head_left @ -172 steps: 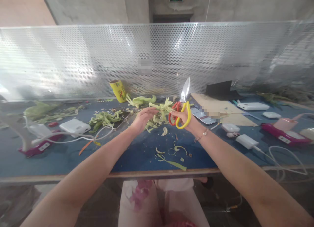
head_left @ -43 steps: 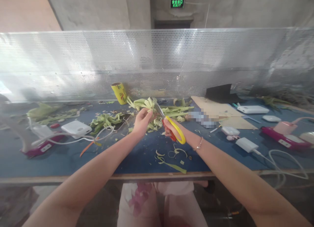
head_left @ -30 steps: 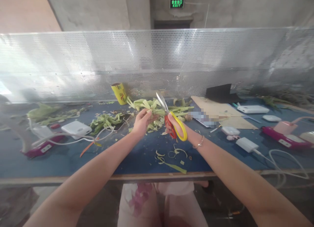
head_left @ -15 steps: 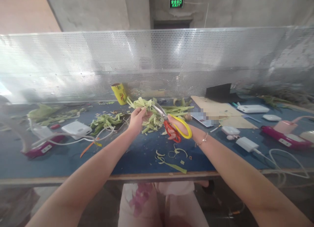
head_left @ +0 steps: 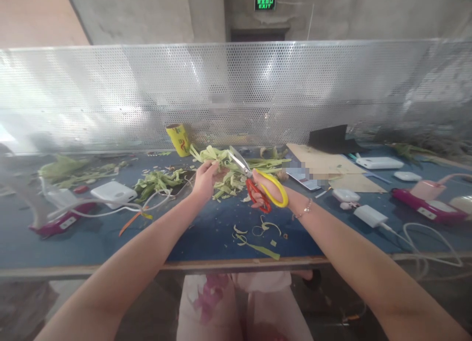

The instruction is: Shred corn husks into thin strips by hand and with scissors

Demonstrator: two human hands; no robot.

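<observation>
My left hand (head_left: pixel 206 178) is closed on a bunch of pale green leaf strips (head_left: pixel 212 154), which look like corn husk, above the blue table. My right hand (head_left: pixel 262 187) grips scissors (head_left: pixel 273 186) with one yellow and one red handle loop. Their metal blades point up and left into the strips, close to my left fingers. Cut strips (head_left: pixel 228 184) lie heaped beneath the blades. Behind my right hand, long green stalks (head_left: pixel 265 163) stretch across the table. Thin curled scraps (head_left: pixel 260 247) are scattered near the front edge.
A leaning yellow roll (head_left: pixel 179 140) stands at the back. Another green pile (head_left: pixel 158 181), a white box (head_left: pixel 113 194), cables and a purple power strip (head_left: pixel 62 223) are on the left. To the right lie a phone (head_left: pixel 304 179), brown paper (head_left: pixel 324 161), chargers and a second power strip (head_left: pixel 429 208).
Almost nothing differs. Both hands, the scissors and the leaf strips keep their places, with only a slight shift of the whole view.
</observation>
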